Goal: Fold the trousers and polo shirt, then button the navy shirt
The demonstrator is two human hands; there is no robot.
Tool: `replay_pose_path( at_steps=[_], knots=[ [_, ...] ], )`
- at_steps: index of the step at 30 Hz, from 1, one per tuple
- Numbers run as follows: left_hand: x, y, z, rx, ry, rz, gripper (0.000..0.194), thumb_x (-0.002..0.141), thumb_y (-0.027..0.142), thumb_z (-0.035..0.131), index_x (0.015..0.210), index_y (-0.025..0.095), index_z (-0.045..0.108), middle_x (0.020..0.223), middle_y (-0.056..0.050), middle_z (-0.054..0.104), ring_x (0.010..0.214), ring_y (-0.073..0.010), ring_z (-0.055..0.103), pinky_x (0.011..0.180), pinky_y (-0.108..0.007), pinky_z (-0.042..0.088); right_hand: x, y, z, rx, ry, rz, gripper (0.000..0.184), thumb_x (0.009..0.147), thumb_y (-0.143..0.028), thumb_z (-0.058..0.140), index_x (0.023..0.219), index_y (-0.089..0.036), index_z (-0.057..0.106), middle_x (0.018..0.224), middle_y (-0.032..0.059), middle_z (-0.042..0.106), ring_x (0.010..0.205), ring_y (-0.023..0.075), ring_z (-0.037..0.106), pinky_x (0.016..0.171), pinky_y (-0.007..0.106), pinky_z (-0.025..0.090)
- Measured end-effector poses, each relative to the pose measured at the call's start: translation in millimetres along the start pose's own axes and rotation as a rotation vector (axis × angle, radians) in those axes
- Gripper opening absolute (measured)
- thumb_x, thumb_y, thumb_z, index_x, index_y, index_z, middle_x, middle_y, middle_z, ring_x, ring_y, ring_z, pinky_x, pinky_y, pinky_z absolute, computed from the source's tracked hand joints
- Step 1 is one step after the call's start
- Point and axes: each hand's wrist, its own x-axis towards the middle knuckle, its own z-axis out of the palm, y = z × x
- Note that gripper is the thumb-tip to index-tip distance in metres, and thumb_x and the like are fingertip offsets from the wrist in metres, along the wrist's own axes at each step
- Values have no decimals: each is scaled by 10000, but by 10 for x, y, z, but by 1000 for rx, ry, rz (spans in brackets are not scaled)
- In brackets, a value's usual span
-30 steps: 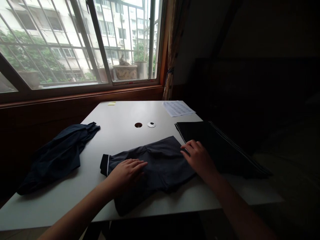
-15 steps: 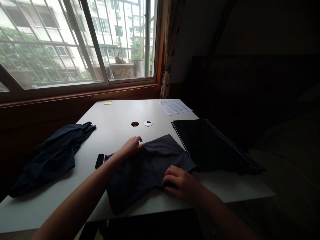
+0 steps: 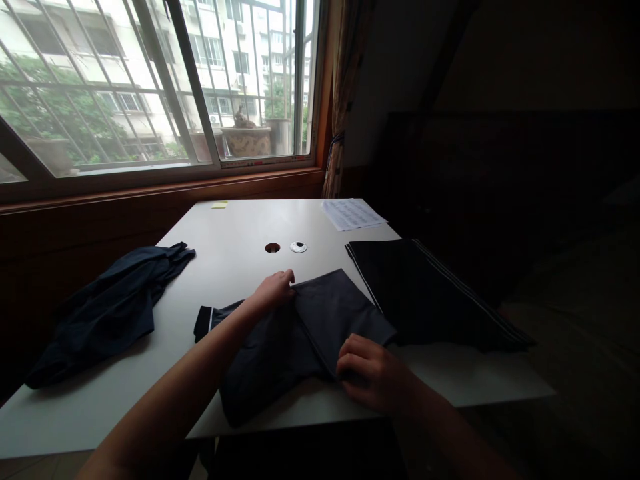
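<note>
A partly folded dark blue-grey garment (image 3: 345,310), with a black band and white stripe at its left end, lies across the near middle of the table. At its far edge, my left hand (image 3: 275,289) pinches the cloth, and my forearm crosses over the garment's left part. My right hand (image 3: 370,373) is closed on the near edge, lower right, its fingertips partly hidden. Between the two hands a crease runs through the cloth. Just right of the garment lies a folded stack of black cloth (image 3: 420,293) with white edge stripes.
A crumpled navy garment (image 3: 110,300) lies at the left edge of the white table (image 3: 235,233). Farther back are a round hole (image 3: 273,248), a white disc-shaped cover (image 3: 299,247), a yellow note (image 3: 219,205) and printed papers (image 3: 353,214). Behind stands a barred window (image 3: 150,93).
My left hand has moved from the garment's middle to its far edge. My right hand has come from the right side to the near edge, and a crease has formed between them.
</note>
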Motion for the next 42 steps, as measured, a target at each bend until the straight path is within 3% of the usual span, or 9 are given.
replay_pose_path(
  at_steps=[5, 9, 17, 23, 28, 32, 37, 40, 42],
  knots=[
    [45, -45, 0, -146, 4, -18, 267, 773, 211, 629, 1040, 215, 614, 976, -62, 681, 901, -233, 648, 794, -327, 499, 1, -8, 9, -14, 36, -12, 179, 806, -79, 651, 912, -212, 596, 895, 33, 617, 852, 176, 568, 780, 304, 464],
    [61, -107, -83, -325, 32, -52, 283, 771, 222, 624, 1052, 199, 592, 972, -53, 658, 860, -201, 651, 770, -313, 528, 95, -82, -7, -36, 141, -45, 170, 828, -90, 635, 936, -217, 606, 878, 33, 619, 824, 170, 579, 753, 294, 484],
    [-187, -293, -612, -671, 95, -80, 377, 767, 340, 650, 1097, 171, 579, 945, -36, 582, 767, -159, 628, 685, -307, 557, 593, -535, 121, 34, 378, -110, 150, 861, -142, 643, 974, -235, 612, 867, 32, 622, 779, 160, 597, 718, 288, 524],
    [-618, -629, -1031, -645, 183, -111, 414, 696, 393, 734, 1035, 173, 645, 886, -6, 567, 680, -128, 574, 593, -254, 469, 1058, -887, 442, 82, 329, -252, 23, 903, -216, 612, 904, -213, 589, 838, 38, 633, 753, 168, 577, 698, 307, 513],
    [-1048, -981, -1241, -612, 188, -164, 475, 691, 436, 765, 1070, 173, 655, 892, -20, 598, 725, -164, 602, 634, -280, 489, 1326, -1087, 798, -23, 185, -430, 121, 944, -246, 536, 832, -206, 560, 793, 26, 608, 768, 170, 556, 722, 328, 485],
    [-1275, -1266, -1201, -606, 195, -235, 500, 691, 466, 778, 1082, 180, 655, 884, -16, 601, 741, -168, 608, 655, -277, 498, 1451, -1157, 1108, -80, 105, -530, 207, 963, -255, 482, 773, -198, 541, 761, 16, 574, 734, 154, 530, 686, 308, 457],
    [-1357, -1507, -970, -632, 183, -309, 523, 625, 513, 808, 1006, 183, 667, 868, -5, 601, 722, -172, 627, 674, -291, 512, 1478, -1169, 1470, -146, 20, -565, 202, 951, -263, 475, 774, -193, 542, 787, 28, 581, 671, 151, 508, 627, 298, 435],
    [-1344, -1571, -862, -621, 182, -328, 542, 595, 537, 806, 980, 182, 667, 860, -5, 603, 709, -178, 630, 673, -300, 515, 1448, -1175, 1552, -170, 2, -551, 178, 929, -263, 508, 771, -190, 546, 794, 30, 587, 643, 147, 500, 597, 292, 423],
    [-1332, -1593, -819, -615, 190, -342, 554, 582, 551, 799, 976, 185, 665, 854, -5, 601, 713, -189, 631, 670, -307, 520, 1422, -1150, 1498, -161, -7, -517, 206, 927, -313, 535, 756, -199, 544, 777, 18, 585, 620, 146, 495, 573, 290, 411]
  ],
)
